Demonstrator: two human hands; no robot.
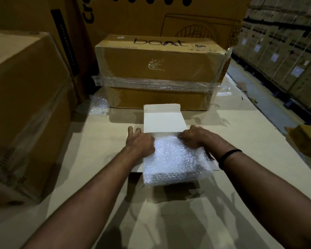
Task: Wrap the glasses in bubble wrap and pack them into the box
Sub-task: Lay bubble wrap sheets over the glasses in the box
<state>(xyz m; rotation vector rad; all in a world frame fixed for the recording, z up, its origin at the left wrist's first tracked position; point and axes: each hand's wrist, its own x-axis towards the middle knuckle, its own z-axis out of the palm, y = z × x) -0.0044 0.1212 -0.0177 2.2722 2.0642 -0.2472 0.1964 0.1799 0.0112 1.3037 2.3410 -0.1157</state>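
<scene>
Bundle [171, 159] of bubble wrap sat right under both sets of fingers, on the base of a small white box [163, 119] whose lid stood open just past the fingertips. Wrap looked cloudy and shiny, crinkled at the sides, with something dark showing through along the edge nearest the wrists. Couldn't make out the glasses themselves, or whether it was fully seated inside.

Left hand [139, 141] rested on the far-left corner, fingers fairly straight, 2 tips poking beyond the box. Right hand [196, 136] had its fingers curled down onto the far-right edge of the wrap, black wristband [228, 157] behind it. Taped boat carton [160, 69] stood well beyond the fingertips.
</scene>
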